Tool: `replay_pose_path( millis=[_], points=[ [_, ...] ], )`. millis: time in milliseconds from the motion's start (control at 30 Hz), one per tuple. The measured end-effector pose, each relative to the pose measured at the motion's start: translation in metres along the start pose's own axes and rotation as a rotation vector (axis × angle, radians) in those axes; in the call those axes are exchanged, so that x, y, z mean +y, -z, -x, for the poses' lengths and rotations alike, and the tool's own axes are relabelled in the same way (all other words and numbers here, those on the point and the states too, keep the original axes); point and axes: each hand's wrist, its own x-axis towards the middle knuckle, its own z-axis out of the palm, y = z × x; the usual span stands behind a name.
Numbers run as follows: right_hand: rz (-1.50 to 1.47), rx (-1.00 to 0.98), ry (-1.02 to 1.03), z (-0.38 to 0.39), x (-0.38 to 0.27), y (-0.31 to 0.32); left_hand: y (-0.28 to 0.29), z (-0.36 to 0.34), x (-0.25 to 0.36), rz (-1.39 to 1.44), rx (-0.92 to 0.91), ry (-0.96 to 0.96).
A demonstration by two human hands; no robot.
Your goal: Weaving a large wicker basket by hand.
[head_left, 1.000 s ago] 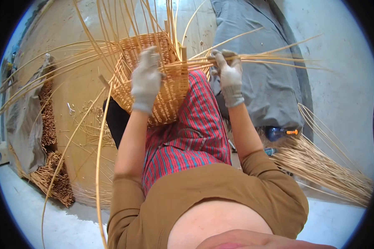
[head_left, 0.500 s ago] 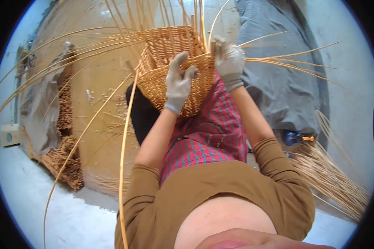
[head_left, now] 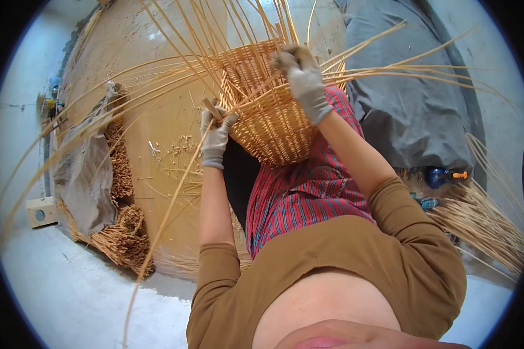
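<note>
A square wicker basket (head_left: 282, 129), woven from golden-brown rods, rests tilted on my lap with its mouth facing away from me. Many long unwoven rods fan out from its rim. My left hand (head_left: 216, 135), in a pale work glove, is closed at the near left corner beside a short wooden stake (head_left: 212, 109). A long wicker rod (head_left: 170, 218) runs from that hand down toward me. Over the right part of the rim is my gloved right hand (head_left: 305, 82), its fingers curled and blurred; what they hold is hidden.
Bundles of cut brown sticks (head_left: 128, 232), partly under a grey cloth (head_left: 87, 186), lie at left. A dark grey cover (head_left: 410, 110) spreads at right, with a blue-and-orange tool (head_left: 445, 176) and a heap of pale rods (head_left: 483, 224) below it. Scraps litter the tan board (head_left: 140, 145).
My left hand has left the front wall and closed at the near left corner. The right hand has shifted inward over the rim. The whole view has swung, so the basket appears further right.
</note>
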Motion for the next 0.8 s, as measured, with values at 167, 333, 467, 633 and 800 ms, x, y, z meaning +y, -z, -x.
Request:
replay_pose_path(
  millis=[167, 333, 467, 633, 800],
  points=[
    [-0.077, 0.136, -0.330, 0.020, 0.037, 0.059, -0.048, 0.049, -0.016, 0.205, 0.480, -0.226],
    [-0.013, 0.056, -0.327, 0.026, 0.024, 0.032, -0.035, 0.008, 0.054, -0.721, 0.161, -0.261],
    [0.478, -0.204, 0.216, -0.006, 0.015, -0.010, -0.050, -0.009, 0.063, -0.209, -0.038, 0.320],
    [1.110, -0.337, 0.191, -0.061, 0.009, -0.083, -0.054, -0.013, 0.059, -0.046, 0.082, 0.409],
    [0.312, 0.161, 0.047, 0.038, 0.026, 0.044, -0.060, -0.009, 0.062, -0.068, 0.074, 0.345]
  ],
)
